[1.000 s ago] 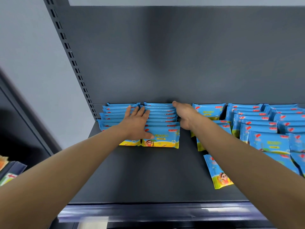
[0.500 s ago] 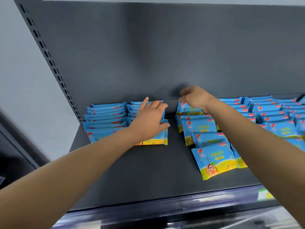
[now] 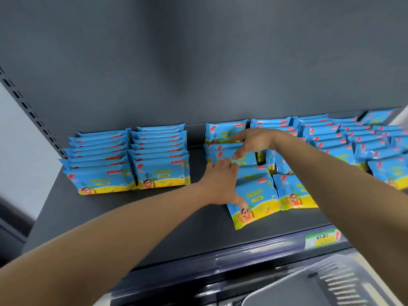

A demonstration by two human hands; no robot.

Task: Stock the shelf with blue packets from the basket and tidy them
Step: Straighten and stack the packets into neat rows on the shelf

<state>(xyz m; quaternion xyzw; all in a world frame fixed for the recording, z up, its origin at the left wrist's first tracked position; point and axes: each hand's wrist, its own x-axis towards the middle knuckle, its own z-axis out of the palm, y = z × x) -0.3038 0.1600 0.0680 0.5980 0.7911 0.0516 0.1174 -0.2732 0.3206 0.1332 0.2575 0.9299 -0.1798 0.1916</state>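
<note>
**Middle row of blue packets** (image 3: 250,173): standing near the centre of the shelf (image 3: 132,217), running from the back edge toward the front edge, each packet leaning on the one behind. The row is lying loose and uneven. Its front packet (image 3: 254,199) is lying flat and skewed, with its yellow lower border pointing toward the front edge.

**Left hand** (image 3: 218,184): pressing against the left side of this row, fingers bent down onto the packets and the thumb (image 3: 241,203) stretching out onto the front packet. Whether the fingers are gripping a packet or only pushing cannot be told.

**Right hand** (image 3: 256,141): reaching over the back of the same row, released, with straight fingers pointing left across the packet tops and the thumb hanging down in front, so that a few packets are sitting between thumb and fingers.

**Left rows** (image 3: 99,171): two neat rows of the same packets are standing side by side, touching, near the shelf's left edge and well apart from the middle row.

**Right rows** (image 3: 344,142): several more rows are filling the shelf toward its right edge, starting just beside the middle row.

**Surroundings:** a dark grey back panel (image 3: 198,62) is rising behind the shelf, and a slotted upright (image 3: 33,115) is running along its left side. A green and yellow price label (image 3: 321,239) is sitting in the clear front rail (image 3: 242,255). Below the rail, at lower right, a blurred grey slatted object (image 3: 335,281) is showing.
</note>
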